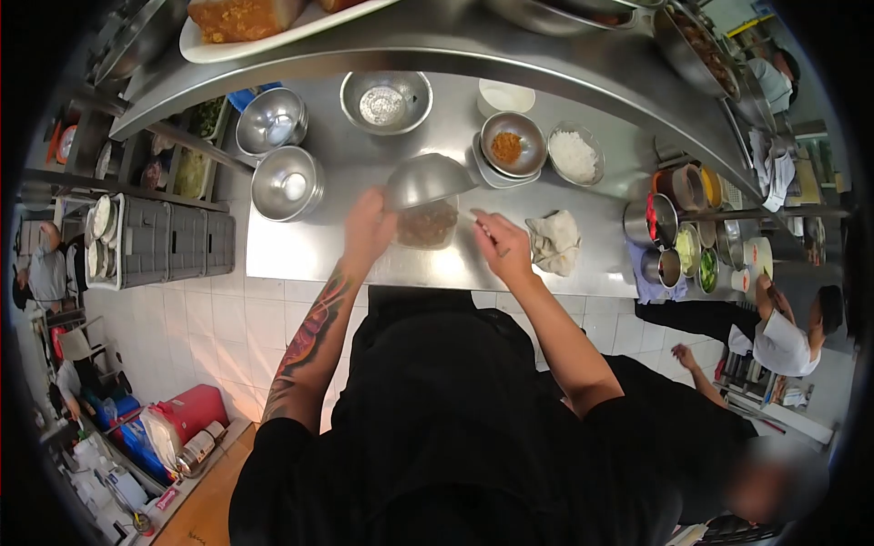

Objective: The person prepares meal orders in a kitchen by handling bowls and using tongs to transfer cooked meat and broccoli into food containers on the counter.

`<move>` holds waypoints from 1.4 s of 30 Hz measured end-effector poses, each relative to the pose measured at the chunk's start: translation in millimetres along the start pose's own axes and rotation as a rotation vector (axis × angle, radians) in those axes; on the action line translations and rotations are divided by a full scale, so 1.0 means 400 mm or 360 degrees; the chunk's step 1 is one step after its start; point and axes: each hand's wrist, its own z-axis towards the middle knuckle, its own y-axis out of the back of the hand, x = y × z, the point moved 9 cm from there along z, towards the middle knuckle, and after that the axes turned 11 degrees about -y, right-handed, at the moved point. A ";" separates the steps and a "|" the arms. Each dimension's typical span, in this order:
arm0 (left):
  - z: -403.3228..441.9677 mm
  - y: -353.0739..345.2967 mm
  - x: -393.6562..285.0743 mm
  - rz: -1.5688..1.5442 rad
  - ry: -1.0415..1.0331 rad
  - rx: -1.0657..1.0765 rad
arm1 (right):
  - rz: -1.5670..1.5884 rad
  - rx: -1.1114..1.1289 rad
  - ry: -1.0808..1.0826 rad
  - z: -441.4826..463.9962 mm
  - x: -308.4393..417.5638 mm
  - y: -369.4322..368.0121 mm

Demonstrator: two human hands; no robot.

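My left hand (pixel 366 223) grips the rim of a steel mixing bowl (pixel 428 179), which is tilted with its outer side facing up. Under its lower edge sits a clear container (pixel 426 241) with brown, wet-looking food (pixel 428 221) in it. To the right of the container, my right hand (pixel 503 244) is closed, fingers pinched together; a small light-coloured tip shows at them, too small to name. A crumpled off-white cloth (pixel 553 242) lies on the steel counter (pixel 319 250), just right of my right hand.
Steel bowls (pixel 287 184) stand at the left, another bowl (pixel 386 102) at the back. A bowl of orange-brown powder (pixel 506 146) and a bowl of white flakes (pixel 574 156) are back right. A steel shelf (pixel 437 56) overhangs the counter. A co-worker (pixel 674 437) is close on my right.
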 end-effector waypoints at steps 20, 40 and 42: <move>-0.004 0.010 0.002 -0.0147 0.0188 -0.0130 | -0.0166 -0.0050 0.0019 0.006 0.025 -0.010; -0.019 0.008 0.021 -0.0015 0.0283 0.0007 | -0.0073 -0.0106 0.0088 0.009 0.087 -0.044; -0.015 0.000 0.006 -0.0059 0.0271 0.0029 | -0.0108 -0.0125 0.0070 0.043 0.098 -0.019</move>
